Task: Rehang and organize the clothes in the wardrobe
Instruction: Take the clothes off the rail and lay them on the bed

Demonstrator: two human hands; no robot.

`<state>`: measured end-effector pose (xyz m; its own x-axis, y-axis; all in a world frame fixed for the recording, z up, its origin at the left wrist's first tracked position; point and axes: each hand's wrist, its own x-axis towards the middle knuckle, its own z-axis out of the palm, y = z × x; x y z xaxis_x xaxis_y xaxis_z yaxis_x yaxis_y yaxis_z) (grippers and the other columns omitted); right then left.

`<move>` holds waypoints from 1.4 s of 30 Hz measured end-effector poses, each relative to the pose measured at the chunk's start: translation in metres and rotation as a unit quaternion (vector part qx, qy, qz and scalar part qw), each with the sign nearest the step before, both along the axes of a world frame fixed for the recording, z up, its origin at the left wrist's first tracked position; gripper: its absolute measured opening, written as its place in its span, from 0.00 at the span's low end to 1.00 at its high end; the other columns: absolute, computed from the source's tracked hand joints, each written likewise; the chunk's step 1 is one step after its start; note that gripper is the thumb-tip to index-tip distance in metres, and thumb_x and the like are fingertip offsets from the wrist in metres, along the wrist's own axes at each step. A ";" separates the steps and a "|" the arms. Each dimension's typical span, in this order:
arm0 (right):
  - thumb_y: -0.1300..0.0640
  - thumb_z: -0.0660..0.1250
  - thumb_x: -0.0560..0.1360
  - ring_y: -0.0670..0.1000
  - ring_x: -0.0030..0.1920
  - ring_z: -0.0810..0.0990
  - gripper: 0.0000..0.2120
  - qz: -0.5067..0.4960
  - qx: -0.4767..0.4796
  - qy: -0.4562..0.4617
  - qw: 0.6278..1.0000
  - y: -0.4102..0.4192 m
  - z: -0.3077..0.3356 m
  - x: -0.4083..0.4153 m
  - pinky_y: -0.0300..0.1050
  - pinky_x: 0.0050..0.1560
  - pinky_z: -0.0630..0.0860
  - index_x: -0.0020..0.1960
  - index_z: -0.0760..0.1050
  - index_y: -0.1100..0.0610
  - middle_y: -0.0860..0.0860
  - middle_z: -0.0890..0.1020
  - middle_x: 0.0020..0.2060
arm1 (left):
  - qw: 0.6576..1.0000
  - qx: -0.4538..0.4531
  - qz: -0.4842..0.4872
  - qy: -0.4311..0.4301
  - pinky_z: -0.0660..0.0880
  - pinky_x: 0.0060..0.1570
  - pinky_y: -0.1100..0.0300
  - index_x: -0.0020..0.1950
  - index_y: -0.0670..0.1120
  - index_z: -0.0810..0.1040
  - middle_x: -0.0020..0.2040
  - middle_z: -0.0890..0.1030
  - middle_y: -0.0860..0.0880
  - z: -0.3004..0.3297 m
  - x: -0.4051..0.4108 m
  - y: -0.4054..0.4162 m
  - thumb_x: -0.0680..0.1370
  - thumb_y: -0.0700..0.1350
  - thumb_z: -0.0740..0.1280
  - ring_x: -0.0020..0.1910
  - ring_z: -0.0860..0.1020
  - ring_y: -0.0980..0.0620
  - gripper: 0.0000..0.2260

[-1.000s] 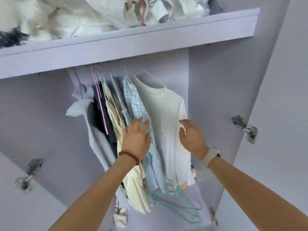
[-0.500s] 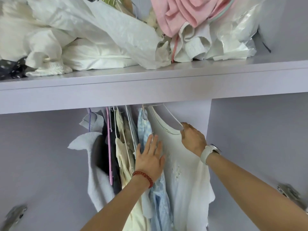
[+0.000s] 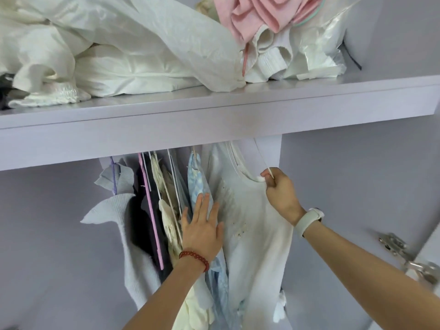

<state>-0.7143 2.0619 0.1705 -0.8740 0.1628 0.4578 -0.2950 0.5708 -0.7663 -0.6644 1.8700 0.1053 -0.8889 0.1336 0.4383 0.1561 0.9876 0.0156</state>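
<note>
**A:** Where is the white shirt (image 3: 252,234) you're working on?

**B:** It hangs at the right end of the row under the shelf (image 3: 214,120), on a white hanger (image 3: 262,156). Your right hand (image 3: 279,194) is already on it: the fingers are curled round the hanger's right shoulder tip and the bunched fabric there. The shirt drops away below and to the left of that hand.

**A:** And your left hand (image 3: 202,232)?

**B:** It lies flat, fingers straight and spread, pressed against the blue checked shirt (image 3: 197,184) just left of the white one. It holds nothing; it seems to be keeping the neighbours back.

**A:** Which hand is nearer the hook?

**B:** Your right. The hanger's arm runs up and to the left from your grip, under the shelf's front edge. The hook and rail are hidden behind that edge, so you can't see how it sits.

**A:** How does the shirt lie?

**B:** Its long axis is vertical, collar up, hem down out of view. The hanger's bar runs roughly near-to-far, tilted, with the near shoulder in your hand. The front faces left, toward the other clothes.

**A:** So the next move?

**B:** Likely a lift or slide along the rail with the right hand, while the left keeps the gap open.
</note>
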 end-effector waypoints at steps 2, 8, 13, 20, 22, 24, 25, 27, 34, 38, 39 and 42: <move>0.66 0.57 0.78 0.53 0.35 0.72 0.09 -0.007 -0.033 -0.015 0.999 0.009 -0.024 0.017 0.42 0.38 0.66 0.50 0.75 0.61 0.52 0.76 0.36 | 0.999 0.021 -0.014 0.035 0.68 0.58 0.36 0.61 0.45 0.76 0.66 0.73 0.42 -0.001 0.003 0.003 0.72 0.51 0.53 0.68 0.68 0.45 0.23; 0.59 0.59 0.78 0.55 0.37 0.77 0.10 -0.061 0.039 -0.083 0.994 0.058 -0.105 0.085 0.49 0.41 0.72 0.47 0.79 0.60 0.52 0.80 0.37 | 0.972 0.126 -0.163 0.113 0.65 0.64 0.47 0.63 0.44 0.70 0.64 0.73 0.42 -0.015 0.025 0.040 0.73 0.45 0.56 0.66 0.66 0.46 0.19; 0.49 0.57 0.76 0.57 0.35 0.79 0.13 -0.142 0.127 -0.149 0.970 0.103 -0.156 0.182 0.46 0.36 0.72 0.44 0.78 0.53 0.50 0.81 0.32 | 0.979 0.087 -0.185 0.022 0.54 0.65 0.42 0.62 0.47 0.71 0.61 0.76 0.46 -0.051 0.039 0.087 0.73 0.49 0.54 0.63 0.72 0.45 0.19; 0.45 0.53 0.75 0.48 0.32 0.77 0.12 -0.279 0.182 -0.154 0.930 0.152 -0.186 0.334 0.38 0.28 0.69 0.44 0.74 0.46 0.40 0.80 0.31 | 0.901 0.021 -0.381 -0.205 0.71 0.56 0.36 0.68 0.47 0.68 0.64 0.75 0.44 -0.122 0.078 0.169 0.78 0.51 0.54 0.63 0.74 0.43 0.21; 0.47 0.55 0.74 0.48 0.31 0.78 0.12 -0.327 0.187 -0.160 0.912 0.157 -0.192 0.375 0.36 0.28 0.68 0.42 0.77 0.48 0.40 0.81 0.31 | 0.866 0.043 -0.453 -0.209 0.77 0.44 0.40 0.59 0.49 0.72 0.50 0.80 0.44 -0.137 0.090 0.191 0.74 0.51 0.56 0.47 0.80 0.41 0.16; 0.48 0.57 0.74 0.47 0.30 0.79 0.11 -0.372 0.182 -0.184 0.892 0.152 -0.200 0.416 0.37 0.28 0.69 0.42 0.77 0.48 0.41 0.82 0.32 | 0.836 0.038 -0.518 -0.177 0.78 0.44 0.47 0.53 0.52 0.71 0.44 0.78 0.46 -0.150 0.101 0.213 0.72 0.53 0.57 0.43 0.76 0.44 0.12; 0.48 0.57 0.74 0.48 0.30 0.79 0.11 -0.394 0.181 -0.198 0.879 0.146 -0.204 0.437 0.38 0.27 0.71 0.43 0.77 0.48 0.41 0.82 0.33 | 0.815 0.040 -0.548 -0.185 0.77 0.45 0.49 0.51 0.53 0.72 0.45 0.78 0.46 -0.153 0.110 0.223 0.72 0.53 0.57 0.44 0.74 0.46 0.11; 0.48 0.56 0.74 0.47 0.30 0.77 0.09 -0.432 0.192 -0.226 0.852 0.128 -0.211 0.475 0.38 0.27 0.71 0.43 0.74 0.48 0.41 0.80 0.31 | 0.768 0.036 -0.600 -0.221 0.74 0.46 0.51 0.48 0.55 0.70 0.44 0.79 0.47 -0.170 0.131 0.240 0.72 0.54 0.57 0.46 0.72 0.48 0.08; 0.47 0.56 0.76 0.44 0.38 0.76 0.14 -0.584 0.081 -0.288 0.755 0.031 -0.236 0.589 0.37 0.34 0.72 0.44 0.79 0.50 0.43 0.80 0.39 | 0.624 0.049 -0.672 -0.395 0.67 0.40 0.59 0.43 0.52 0.70 0.40 0.75 0.51 -0.204 0.242 0.241 0.78 0.41 0.63 0.40 0.74 0.48 0.07; 0.48 0.59 0.74 0.47 0.34 0.73 0.13 -0.652 -0.048 -0.284 0.701 -0.021 -0.233 0.631 0.39 0.36 0.68 0.42 0.78 0.55 0.42 0.74 0.34 | 0.568 0.135 -0.726 -0.363 0.67 0.41 0.57 0.43 0.53 0.67 0.37 0.78 0.47 -0.196 0.303 0.245 0.75 0.50 0.58 0.38 0.72 0.53 0.02; 0.48 0.59 0.74 0.47 0.33 0.72 0.13 -0.669 -0.061 -0.276 0.688 -0.030 -0.229 0.638 0.39 0.35 0.67 0.41 0.78 0.55 0.42 0.74 0.33 | 0.559 0.147 -0.742 -0.339 0.65 0.41 0.57 0.43 0.53 0.68 0.36 0.78 0.47 -0.193 0.317 0.248 0.74 0.50 0.57 0.39 0.71 0.53 0.03; 0.49 0.59 0.74 0.46 0.31 0.74 0.13 -0.722 -0.068 -0.249 0.642 -0.051 -0.219 0.654 0.38 0.33 0.67 0.42 0.79 0.55 0.42 0.77 0.32 | 0.541 0.169 -0.768 -0.297 0.62 0.42 0.59 0.42 0.46 0.73 0.37 0.78 0.46 -0.176 0.356 0.261 0.75 0.49 0.58 0.39 0.70 0.52 0.08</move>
